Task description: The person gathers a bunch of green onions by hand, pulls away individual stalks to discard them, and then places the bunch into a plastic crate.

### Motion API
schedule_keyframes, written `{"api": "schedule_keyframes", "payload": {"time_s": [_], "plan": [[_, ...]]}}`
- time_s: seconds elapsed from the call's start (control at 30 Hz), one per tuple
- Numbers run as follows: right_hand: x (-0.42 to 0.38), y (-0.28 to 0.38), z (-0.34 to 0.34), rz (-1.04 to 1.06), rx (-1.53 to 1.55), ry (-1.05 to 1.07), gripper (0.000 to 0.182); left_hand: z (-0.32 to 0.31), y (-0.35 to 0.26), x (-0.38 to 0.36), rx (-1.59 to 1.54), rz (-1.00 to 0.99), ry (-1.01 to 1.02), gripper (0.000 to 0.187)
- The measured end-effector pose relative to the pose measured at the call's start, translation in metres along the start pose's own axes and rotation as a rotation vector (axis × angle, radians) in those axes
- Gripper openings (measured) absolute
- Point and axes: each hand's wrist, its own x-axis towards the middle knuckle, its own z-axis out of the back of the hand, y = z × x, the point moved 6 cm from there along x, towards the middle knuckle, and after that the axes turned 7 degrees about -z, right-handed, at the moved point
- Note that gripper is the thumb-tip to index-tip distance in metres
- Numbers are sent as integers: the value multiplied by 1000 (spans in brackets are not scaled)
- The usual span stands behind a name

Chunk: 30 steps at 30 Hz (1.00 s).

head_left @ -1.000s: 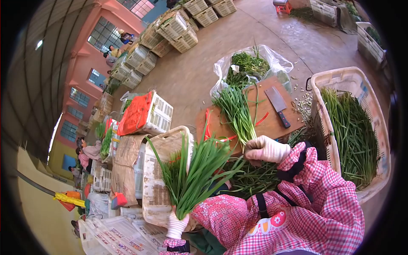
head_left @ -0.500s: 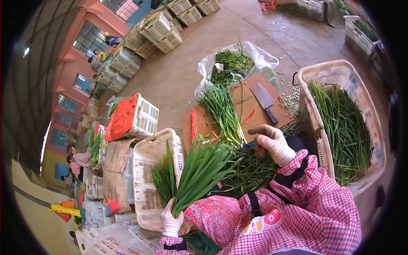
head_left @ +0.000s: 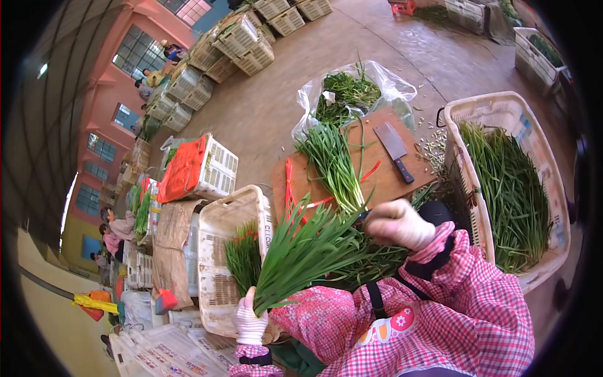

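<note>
My left hand (head_left: 250, 317), in a striped glove, is closed round the base of a bunch of Chinese chives (head_left: 308, 251), whose long green leaves fan out to the upper right. My right hand (head_left: 399, 224) is raised just right of the leaf tips, its fingers smeared by motion. On the wooden board (head_left: 377, 182) beyond lies another pile of chives (head_left: 330, 163), white stems towards me. A cleaver (head_left: 394, 149) with a dark handle rests on the board's right side. Red ties (head_left: 289, 188) lie at its left. Loose dark leaves (head_left: 370, 261) cover my lap.
At my left stands a white crate (head_left: 210, 276) holding a tied bunch (head_left: 244, 254). A large crate (head_left: 461, 195) full of greens (head_left: 505, 188) is at my right. Behind the board sits a plastic bag (head_left: 392, 81) of trimmings. Stacked crates (head_left: 242, 44) and several people are farther off.
My right hand has come slightly down and left, closer to the leaf tips, and is now blurred. The chives in my left hand have tipped to the right and spread.
</note>
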Motion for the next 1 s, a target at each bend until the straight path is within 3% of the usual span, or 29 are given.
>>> {"api": "schedule_keyframes", "payload": {"time_s": [0.03, 0.1, 0.13, 0.17, 0.27, 0.33, 0.37, 0.43, 0.5, 0.57, 0.7, 0.83, 0.9, 0.93, 0.97, 1.0], "plan": [[-8, -11, 11, -225, 299, -96, 26, -1, 3, 1, 50, -10, -14, 75], [-20, -9, 26, 66, 581, 60, 28, -2, 11, -2, 75, 11, -15, 76], [-31, -5, 26, 59, 585, 214, 30, 0, 11, -2, 121, 17, -7, 78], [-39, 5, 27, -38, 441, 378, 34, 2, 11, -3, 167, 24, 6, 80], [-40, 34, 12, -90, 289, 376, 42, 10, 5, 2, 211, 0, 15, 86], [-32, 58, 3, 263, -184, 302, 49, 10, 4, 4, 261, -5, 28, 87], [-29, 59, -2, 260, -187, 301, 49, 9, 4, 4, 257, -5, 28, 87], [-26, 64, -16, 476, -823, 132, 53, 10, 1, 3, 293, -59, -11, 84], [-21, 57, -36, 484, -981, 86, 49, 13, -2, 2, 299, -95, -32, 81], [-12, 42, -52, 347, -1239, 121, 34, 17, -3, 0, 305, -133, -54, 79], [-8, 17, -62, 353, -1291, 208, 23, 22, -7, -4, 300, -177, -107, 76], [-16, 13, -61, 430, -1224, 159, 25, 26, -9, -6, 306, -202, -136, 76], [-24, 25, -55, 546, -869, 157, 14, 24, -6, -6, 306, -187, -117, 77], [-27, 29, -48, 506, -548, 212, 8, 22, -3, -7, 307, -171, -96, 77], [-29, 33, -40, 281, -206, 336, 14, 21, -1, -8, 304, -165, -99, 77], [-34, 32, -30, 221, 13, 421, 17, 20, 2, -8, 299, -159, -106, 78]]}}
